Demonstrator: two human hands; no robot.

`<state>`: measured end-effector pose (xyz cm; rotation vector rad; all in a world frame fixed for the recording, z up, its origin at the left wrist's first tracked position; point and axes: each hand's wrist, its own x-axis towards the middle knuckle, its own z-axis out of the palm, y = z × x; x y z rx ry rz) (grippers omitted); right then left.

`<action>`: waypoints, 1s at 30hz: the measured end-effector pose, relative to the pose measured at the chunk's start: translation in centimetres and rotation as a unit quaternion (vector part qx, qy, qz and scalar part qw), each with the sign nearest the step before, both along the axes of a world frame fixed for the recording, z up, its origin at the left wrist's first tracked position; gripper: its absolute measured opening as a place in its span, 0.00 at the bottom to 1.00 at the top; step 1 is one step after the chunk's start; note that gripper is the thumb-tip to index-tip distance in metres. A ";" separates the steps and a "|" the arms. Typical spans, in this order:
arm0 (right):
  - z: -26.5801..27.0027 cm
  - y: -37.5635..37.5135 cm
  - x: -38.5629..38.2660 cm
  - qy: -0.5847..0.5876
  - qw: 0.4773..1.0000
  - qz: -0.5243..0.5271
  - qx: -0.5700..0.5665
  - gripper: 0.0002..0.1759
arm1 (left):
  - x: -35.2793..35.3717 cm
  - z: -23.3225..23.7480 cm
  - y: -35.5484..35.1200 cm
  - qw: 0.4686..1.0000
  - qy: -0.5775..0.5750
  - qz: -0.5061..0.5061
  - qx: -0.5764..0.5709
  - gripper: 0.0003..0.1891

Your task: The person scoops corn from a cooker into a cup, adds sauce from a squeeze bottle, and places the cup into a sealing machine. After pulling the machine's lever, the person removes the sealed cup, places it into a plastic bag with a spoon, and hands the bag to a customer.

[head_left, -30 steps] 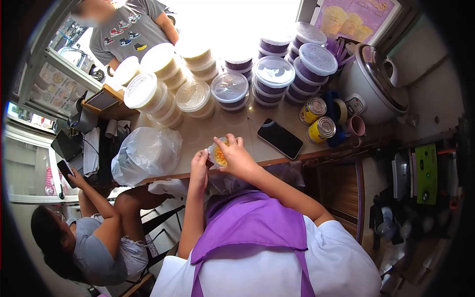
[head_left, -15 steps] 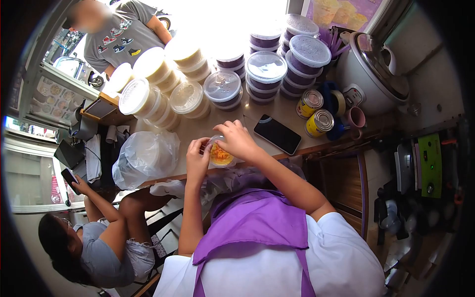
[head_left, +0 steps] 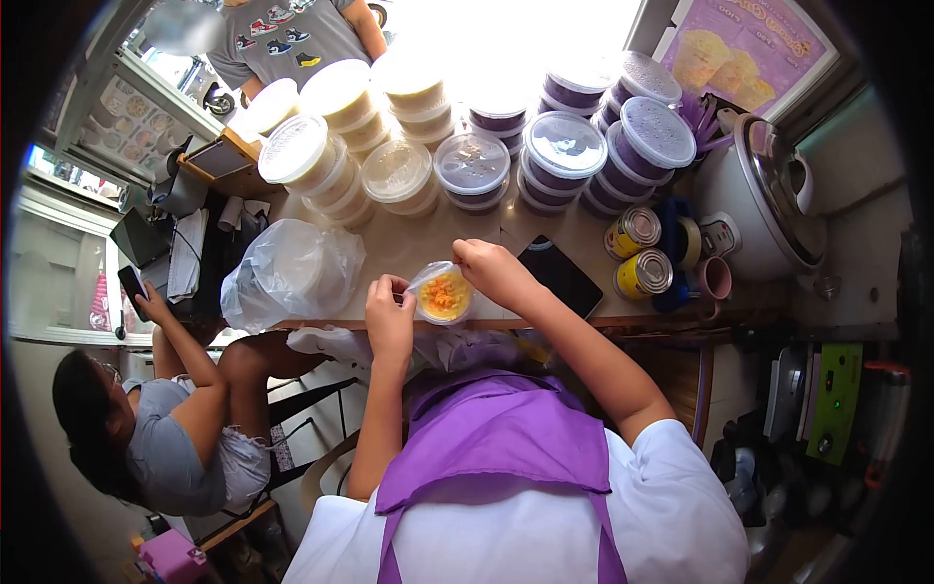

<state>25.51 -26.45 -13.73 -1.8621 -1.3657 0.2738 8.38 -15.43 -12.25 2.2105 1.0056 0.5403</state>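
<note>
Between my hands, at the table's front edge, is a small round clear tub of yellow food topped with orange bits. Clear plastic stretches up around its far rim. My left hand pinches this plastic at the left side, fingers curled together. At the upper right, the fingertips of my right hand are closed on its other edge. A dark phone lies just right of my right hand. To the left of my left hand sits a crumpled clear plastic bag.
Stacked tubs of pale food and purple food line the back. Two yellow cans, a pink mug and a rice cooker stand right. A seated person holds a phone; another person stands beyond the tubs.
My right hand has moved from over the tub to its upper right, pulling the plastic edge outward and uncovering the yellow food. The camera view has shifted a little.
</note>
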 end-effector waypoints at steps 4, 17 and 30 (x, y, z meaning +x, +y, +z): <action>2.5 -1.1 -0.7 0.061 0.997 -0.006 -0.050 0.08 | -1.4 1.1 -0.2 0.995 0.051 -0.006 -0.087 0.08; 6.8 -16.0 -1.7 0.244 0.967 0.038 0.059 0.16 | -2.6 0.5 0.6 0.938 -0.036 0.033 -0.344 0.24; -26.4 -35.0 15.9 0.003 0.723 -0.623 -0.299 0.09 | -4.8 -1.8 4.8 0.964 0.041 0.034 -0.262 0.21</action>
